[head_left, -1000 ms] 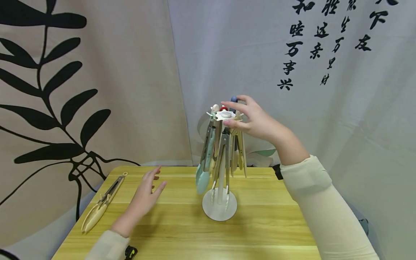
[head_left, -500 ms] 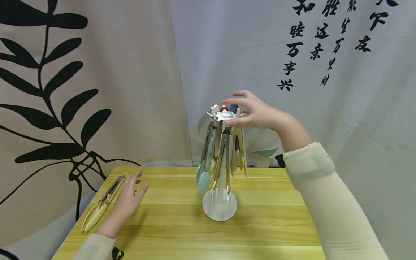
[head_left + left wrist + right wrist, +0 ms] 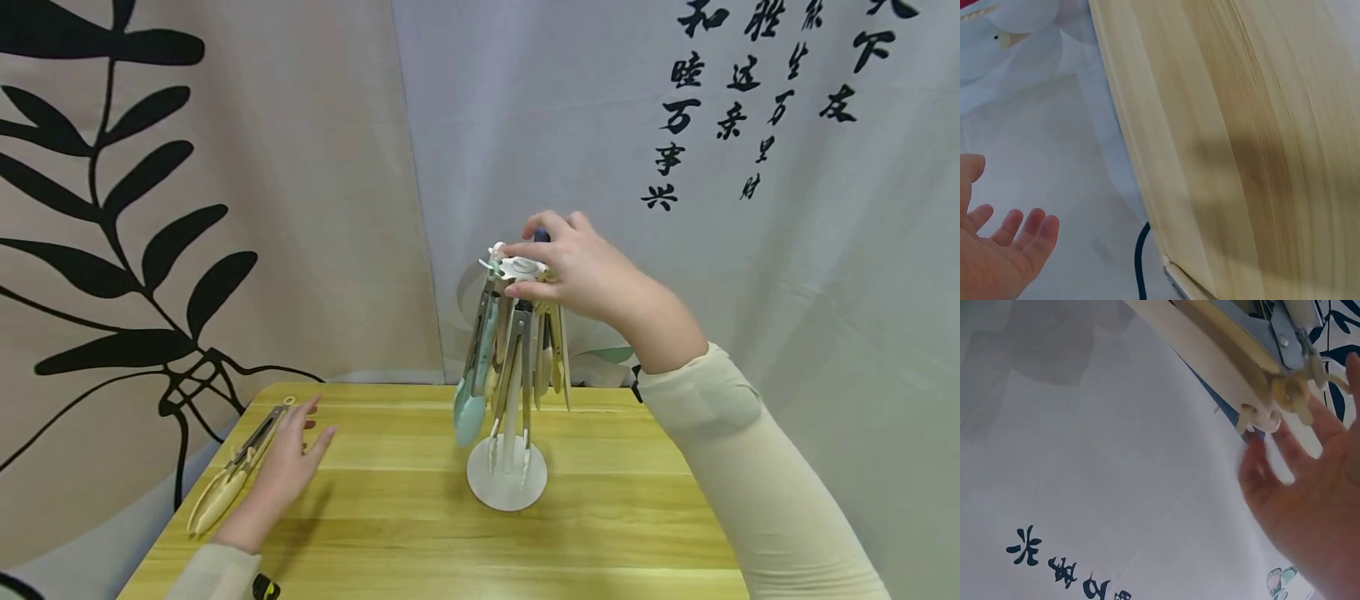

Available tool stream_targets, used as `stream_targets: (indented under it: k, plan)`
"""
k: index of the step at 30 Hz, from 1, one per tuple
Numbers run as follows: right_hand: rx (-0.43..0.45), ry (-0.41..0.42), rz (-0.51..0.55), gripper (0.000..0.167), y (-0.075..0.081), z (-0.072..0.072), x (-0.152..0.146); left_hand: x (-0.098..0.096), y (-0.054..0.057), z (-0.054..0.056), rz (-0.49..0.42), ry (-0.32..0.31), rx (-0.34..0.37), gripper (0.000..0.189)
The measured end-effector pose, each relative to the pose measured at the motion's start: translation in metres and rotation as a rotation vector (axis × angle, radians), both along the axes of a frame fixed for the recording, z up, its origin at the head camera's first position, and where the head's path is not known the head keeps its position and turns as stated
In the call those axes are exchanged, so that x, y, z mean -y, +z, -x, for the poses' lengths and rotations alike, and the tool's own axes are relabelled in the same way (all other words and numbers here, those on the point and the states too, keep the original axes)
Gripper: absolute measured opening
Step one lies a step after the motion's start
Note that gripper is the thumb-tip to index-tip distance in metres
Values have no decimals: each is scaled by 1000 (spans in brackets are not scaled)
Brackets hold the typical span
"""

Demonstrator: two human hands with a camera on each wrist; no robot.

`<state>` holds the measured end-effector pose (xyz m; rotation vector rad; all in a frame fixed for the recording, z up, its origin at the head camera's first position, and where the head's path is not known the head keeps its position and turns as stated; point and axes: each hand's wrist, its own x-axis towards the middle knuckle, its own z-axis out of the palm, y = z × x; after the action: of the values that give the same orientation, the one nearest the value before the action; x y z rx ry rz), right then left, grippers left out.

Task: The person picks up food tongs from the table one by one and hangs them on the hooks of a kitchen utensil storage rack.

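A white round-based utensil rack (image 3: 507,477) stands on the table, hung with several tongs and other kitchen tools, including pale blue-green tongs (image 3: 471,408). Over its hooked top reaches my right hand (image 3: 592,271), thumb in front, forefinger across the top and the other fingers bent around a dark blue handle end (image 3: 542,237). In the right wrist view, these fingers lie close by the hanging handle ends (image 3: 1260,419). My left hand (image 3: 285,458), fingers loosely spread, hovers beside cream-coloured tongs (image 3: 225,496) at the left table edge. Only the tip of those tongs shows in the left wrist view.
The wooden table (image 3: 405,533) spans the lower head view. Behind it hang light curtains (image 3: 322,167) with black leaf prints and lettering. A dark cable (image 3: 1140,256) hangs past the table edge in the left wrist view.
My left hand has moved left, nearer the cream tongs. My right hand lifted slightly and drew right, then came down and left over the rack's top. The rack stays where it was.
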<state>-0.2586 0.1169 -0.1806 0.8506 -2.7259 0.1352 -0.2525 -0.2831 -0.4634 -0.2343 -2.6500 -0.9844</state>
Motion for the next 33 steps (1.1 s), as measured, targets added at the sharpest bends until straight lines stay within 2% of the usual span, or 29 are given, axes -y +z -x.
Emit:
stream_targets:
  k: [3, 7, 14, 22, 27, 29, 31, 33]
  plan:
    - [80, 16, 24, 58, -4, 1, -1, 3, -1, 0, 10, 13, -1, 62]
    - [181, 84, 70, 57, -5, 4, -6, 7, -1, -1, 18, 17, -3, 62]
    - [258, 165, 120, 52, 0, 11, -15, 24, -3, -2, 50, 55, 4, 64]
    - [248, 155, 176, 48, -3, 13, -17, 60, -23, 1, 126, 128, 164, 73]
    - [245, 136, 209, 48, -5, 14, -18, 79, -32, 0, 196, 167, 195, 71]
    - [239, 134, 210, 48, -5, 14, -18, 88, -35, 0, 227, 186, 228, 73]
    - [234, 132, 210, 48, -5, 15, -18, 97, -37, 0, 253, 218, 282, 77]
    - [235, 127, 209, 49, -5, 14, -17, 105, -39, 0, 269, 255, 368, 83]
